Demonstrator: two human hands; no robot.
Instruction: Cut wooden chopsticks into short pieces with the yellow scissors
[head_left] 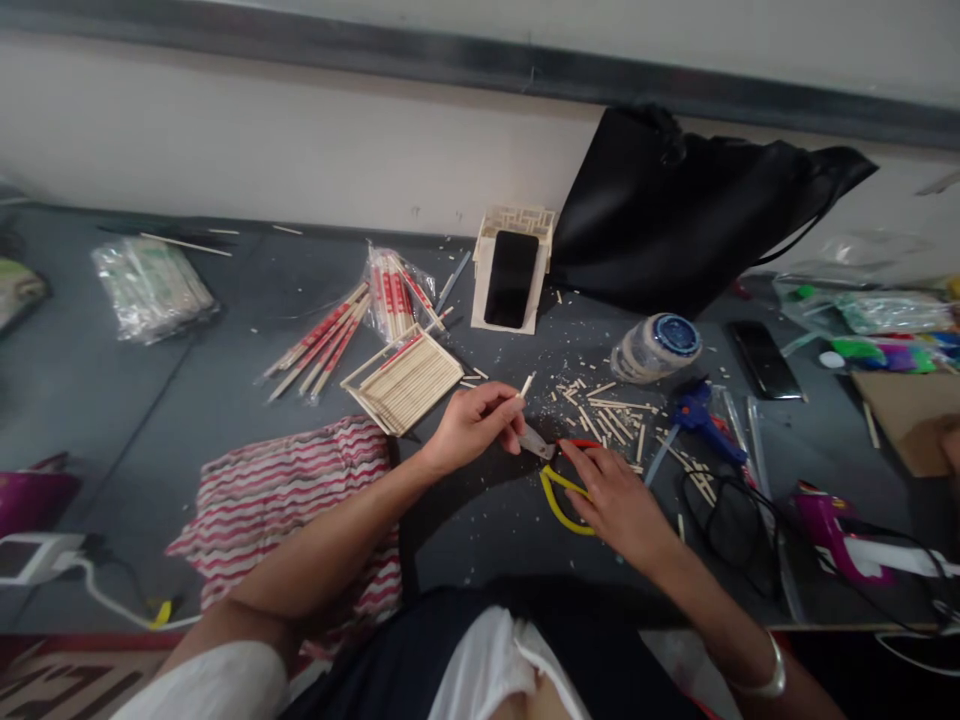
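My left hand (484, 420) is closed, pinching a short pale wooden stick (527, 384) that points up from its fingertips. My right hand (619, 500) grips cutting pliers (564, 505) with one red and one yellow handle. The grey metal jaws of the pliers reach to the fingers of my left hand, which hide their tip. Left of that hand lies a small framed panel of wooden sticks (412, 380). Cut stick pieces (611, 415) and crumbs are scattered beyond my right hand.
A phone (512, 280) leans on a lattice stand near the wall, beside a black bag (675, 210). To the right are a jar (656, 348), a blue glue gun (701, 418) and cables. Red-tipped sticks (322, 340) and a striped cloth (300, 500) lie left.
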